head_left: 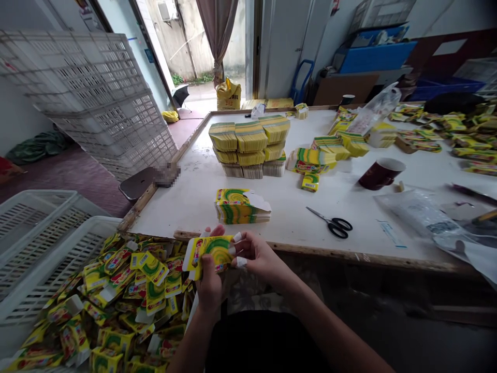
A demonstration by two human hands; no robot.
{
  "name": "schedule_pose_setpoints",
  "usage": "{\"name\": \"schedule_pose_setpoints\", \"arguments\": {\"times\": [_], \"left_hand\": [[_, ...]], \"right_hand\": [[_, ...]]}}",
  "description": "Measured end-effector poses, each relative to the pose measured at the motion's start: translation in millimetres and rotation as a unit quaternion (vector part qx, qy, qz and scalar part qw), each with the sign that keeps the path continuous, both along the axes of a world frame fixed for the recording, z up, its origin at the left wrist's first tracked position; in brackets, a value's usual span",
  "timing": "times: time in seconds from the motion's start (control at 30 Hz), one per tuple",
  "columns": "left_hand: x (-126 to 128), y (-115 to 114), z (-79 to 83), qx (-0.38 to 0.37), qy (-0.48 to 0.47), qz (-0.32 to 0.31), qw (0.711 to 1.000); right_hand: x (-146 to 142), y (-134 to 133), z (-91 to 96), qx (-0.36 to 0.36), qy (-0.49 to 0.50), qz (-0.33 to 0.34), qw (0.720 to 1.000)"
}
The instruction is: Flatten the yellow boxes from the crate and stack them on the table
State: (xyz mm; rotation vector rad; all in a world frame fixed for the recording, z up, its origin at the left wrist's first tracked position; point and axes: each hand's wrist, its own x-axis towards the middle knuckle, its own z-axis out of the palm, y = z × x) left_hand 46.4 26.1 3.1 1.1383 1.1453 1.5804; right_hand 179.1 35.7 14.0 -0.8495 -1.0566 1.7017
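Observation:
A yellow and green printed carton (217,252) is held between my two hands, just off the table's front edge. My left hand (209,280) grips it from below, thumb across its face. At the carton's right end, the fingers of my right hand (248,253) pinch it; white wraps cover some fingertips. Just beyond, a stack of flat cartons (236,207) lies on the table. Below and left, a white plastic crate (104,225) is heaped with similar small cartons (155,269).
On the white table (287,207) stand bundled carton stacks (248,145), black-handled scissors (337,226), a dark red mug (380,173) and clear plastic bags (423,212). Loose cartons (458,124) cover the far right. Tall white crates (104,93) rise at the left.

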Motion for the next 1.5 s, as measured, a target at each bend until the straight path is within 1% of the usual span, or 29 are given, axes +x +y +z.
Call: {"name": "schedule_pose_setpoints", "arguments": {"times": [0.03, 0.1, 0.17, 0.2, 0.3, 0.37, 0.5, 0.57, 0.63, 0.67, 0.73, 0.77, 0.8, 0.83, 0.9, 0.97, 1.0, 1.03, 1.07, 1.1, 1.13, 1.17, 1.23, 1.27, 1.3, 1.33, 1.37, 1.43, 1.5], "left_hand": [[4, 1, 4.3, -0.001, -0.071, -0.007, 0.997], [11, 4, 12.9, -0.006, -0.194, -0.014, 0.981], [15, 7, 17.8, -0.013, -0.258, -0.014, 0.966], [16, 8, 17.9, -0.012, -0.265, -0.012, 0.964], [14, 10, 11.2, 0.003, -0.219, 0.004, 0.976], [10, 9, 5.6, 0.003, -0.180, 0.007, 0.984], [-1, 5, 1.9, -0.022, -0.130, -0.025, 0.991], [-6, 3, 0.6, -0.043, -0.080, -0.009, 0.996], [-9, 2, -2.5, -0.062, -0.031, 0.031, 0.997], [-11, 2, -4.1, -0.066, -0.017, 0.046, 0.997], [-17, 3, -4.8, -0.073, -0.027, 0.043, 0.996], [-22, 4, -3.1, -0.077, -0.046, 0.028, 0.996], [-28, 6, 0.4, -0.078, -0.063, 0.012, 0.995], [-35, 7, 5.5, -0.074, -0.074, -0.004, 0.994], [-50, 8, 18.3, -0.044, -0.048, -0.035, 0.997], [-62, 8, 30.3, -0.001, 0.069, -0.085, 0.994], [-64, 7, 34.6, 0.009, 0.148, -0.114, 0.982], [-64, 6, 37.3, 0.006, 0.226, -0.150, 0.962], [-61, 4, 38.3, -0.007, 0.291, -0.185, 0.939], [-57, 3, 37.8, -0.026, 0.338, -0.210, 0.917], [-51, 1, 36.1, -0.044, 0.366, -0.225, 0.902], [-44, -1, 33.4, -0.053, 0.382, -0.229, 0.894], [-32, -6, 26.7, -0.046, 0.401, -0.205, 0.892], [-27, -8, 23.2, -0.032, 0.412, -0.192, 0.890], [-22, -11, 19.7, -0.013, 0.421, -0.189, 0.887], [-19, -14, 16.6, 0.006, 0.427, -0.193, 0.883], [-16, -16, 13.7, 0.025, 0.430, -0.200, 0.880], [-13, -19, 9.5, 0.056, 0.429, -0.213, 0.876], [-13, -20, 7.9, 0.066, 0.433, -0.203, 0.876]], "right_hand": [[0, -3, 1.4, -0.002, 0.011, 0.012, 1.000], [-3, -10, 5.5, 0.005, 0.015, 0.026, 1.000], [-10, -19, 9.9, 0.028, -0.007, 0.024, 0.999], [-14, -22, 11.2, 0.040, -0.024, 0.022, 0.999], [-22, -24, 7.8, 0.061, -0.069, 0.014, 0.996], [-22, -21, 1.5, 0.064, -0.084, -0.009, 0.994], [-15, -13, -5.2, 0.070, -0.047, -0.051, 0.995], [-11, -11, -4.3, 0.077, -0.051, -0.060, 0.994], [-9, -11, -3.2, 0.082, -0.088, -0.080, 0.990], [-7, -11, -2.8, 0.086, -0.109, -0.088, 0.986], [-3, -9, -1.5, 0.115, -0.147, -0.098, 0.977], [1, -8, -0.2, 0.145, -0.175, -0.105, 0.968], [5, -7, 1.7, 0.185, -0.215, -0.116, 0.952], [10, -6, 4.1, 0.234, -0.265, -0.129, 0.926], [20, -5, 9.6, 0.336, -0.373, -0.140, 0.854], [26, -8, 13.9, 0.422, -0.439, -0.107, 0.786], [26, -10, 14.9, 0.454, -0.449, -0.081, 0.765], [25, -12, 14.9, 0.478, -0.446, -0.056, 0.755], [23, -15, 14.1, 0.489, -0.436, -0.043, 0.754], [21, -17, 12.5, 0.487, -0.422, -0.053, 0.763], [18, -19, 10.3, 0.466, -0.404, -0.088, 0.782], [16, -20, 8.0, 0.427, -0.380, -0.141, 0.808], [12, -20, 4.0, 0.312, -0.301, -0.232, 0.871], [10, -19, 2.7, 0.247, -0.250, -0.243, 0.904], [8, -19, 2.0, 0.183, -0.197, -0.223, 0.937], [6, -18, 1.9, 0.123, -0.147, -0.178, 0.965], [4, -17, 2.1, 0.071, -0.101, -0.127, 0.984], [0, -17, 2.9, 0.000, -0.035, -0.052, 0.998], [-2, -16, 3.0, -0.014, -0.009, -0.035, 0.999]]}}
